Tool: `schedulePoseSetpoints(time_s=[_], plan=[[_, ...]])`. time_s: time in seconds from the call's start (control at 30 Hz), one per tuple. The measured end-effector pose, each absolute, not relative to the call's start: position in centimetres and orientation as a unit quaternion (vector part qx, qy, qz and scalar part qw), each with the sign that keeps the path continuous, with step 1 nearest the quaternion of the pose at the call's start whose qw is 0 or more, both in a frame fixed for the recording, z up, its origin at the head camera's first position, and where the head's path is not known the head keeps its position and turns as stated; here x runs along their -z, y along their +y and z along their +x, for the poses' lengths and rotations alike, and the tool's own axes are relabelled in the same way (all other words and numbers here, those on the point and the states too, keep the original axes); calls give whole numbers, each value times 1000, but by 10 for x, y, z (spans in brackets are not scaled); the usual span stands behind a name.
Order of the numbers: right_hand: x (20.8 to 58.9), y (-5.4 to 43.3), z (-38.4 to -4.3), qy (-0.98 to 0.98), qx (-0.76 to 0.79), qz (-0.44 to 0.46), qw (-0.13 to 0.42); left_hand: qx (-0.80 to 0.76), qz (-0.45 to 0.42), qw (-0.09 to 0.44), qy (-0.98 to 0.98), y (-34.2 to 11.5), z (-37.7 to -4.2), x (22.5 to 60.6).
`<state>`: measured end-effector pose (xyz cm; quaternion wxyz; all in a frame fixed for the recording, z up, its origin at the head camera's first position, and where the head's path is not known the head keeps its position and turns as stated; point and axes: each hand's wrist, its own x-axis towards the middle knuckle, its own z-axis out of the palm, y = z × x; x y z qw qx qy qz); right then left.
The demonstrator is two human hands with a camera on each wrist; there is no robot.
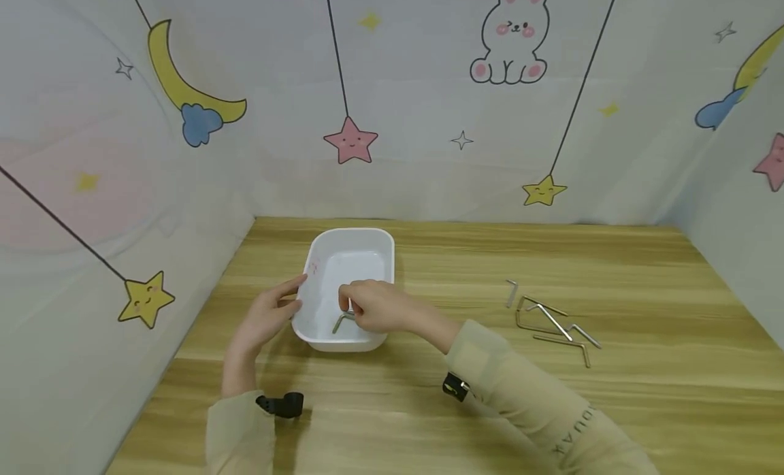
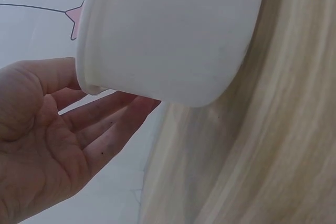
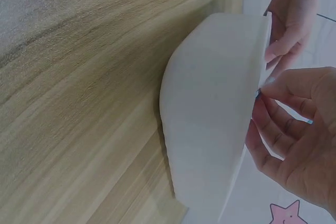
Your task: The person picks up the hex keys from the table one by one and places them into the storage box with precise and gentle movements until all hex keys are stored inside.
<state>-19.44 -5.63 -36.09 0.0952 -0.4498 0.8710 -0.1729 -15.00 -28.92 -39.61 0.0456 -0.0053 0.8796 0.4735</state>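
Note:
A white plastic tub (image 1: 351, 243) stands on the wooden tabletop, with the left hand (image 1: 265, 320) at its left side. That hand's fingers (image 2: 118, 124) are extended against the outside of the tub near the rim. Over the tub, the right hand (image 1: 380, 306) pinches a small metal piece, apparently a hex key, between thumb and fingers; most of it is hidden. Just below those fingers an L-shaped brass-toned hex key (image 1: 339, 322) shows inside the tub; whether it is the held piece I cannot tell. In the right wrist view, a small dark end (image 3: 258, 93) shows at the fingertips.
Several loose hex keys (image 1: 554, 322), silver and brass-toned, lie in a cluster to the right on the table, some overlapping. A small silver one (image 1: 512, 293) lies just behind them. Printed cloth walls (image 1: 429, 175) enclose the table's back and sides.

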Motion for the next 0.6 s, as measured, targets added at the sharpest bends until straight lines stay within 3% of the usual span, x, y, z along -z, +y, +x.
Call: schedulePoseSetpoints(time_s=[0.6], plan=[[383,-70,-204,866,162,-451,141,-477,-10,45,878,-292,-152,398]])
